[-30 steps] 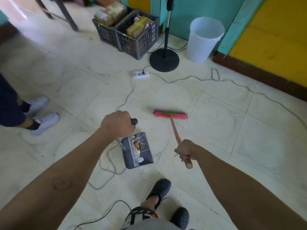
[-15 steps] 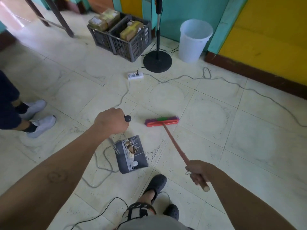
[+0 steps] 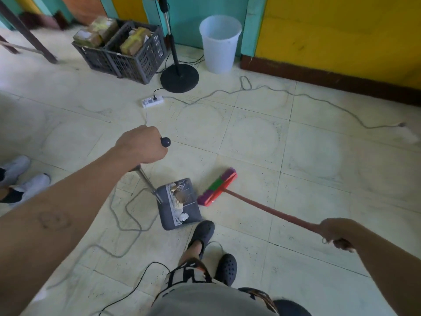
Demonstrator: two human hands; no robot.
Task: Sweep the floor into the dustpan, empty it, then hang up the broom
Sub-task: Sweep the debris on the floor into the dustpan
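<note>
We thought the trash could spill. The dustpan [image 3: 180, 204] seemed to sit on the floor [image 3: 296, 156] with paper scraps [image 3: 183, 216] and brown bits in it. The broom head [image 3: 216, 188] was just beside its right edge. A hard push from the broom could tip the pan or fling the bits out again.

A grey cable [image 3: 127, 215] looped on the floor just left of the pan. We feared the pan or a foot could catch on it on the way to the white bin [image 3: 219, 44], which stood well apart by the wall. 1 dark shoe [image 3: 202, 231] was very near the pan's near corner and could kick it.

The left hand [image 3: 142, 145] was clenched round the top of the dustpan's long handle [image 3: 145, 179], with the black knob [image 3: 165, 141] poking out. The right hand [image 3: 335, 233] was wrapped round the end of the red broom stick [image 3: 273, 212], far out to the right. Neither hand was free.
</note>
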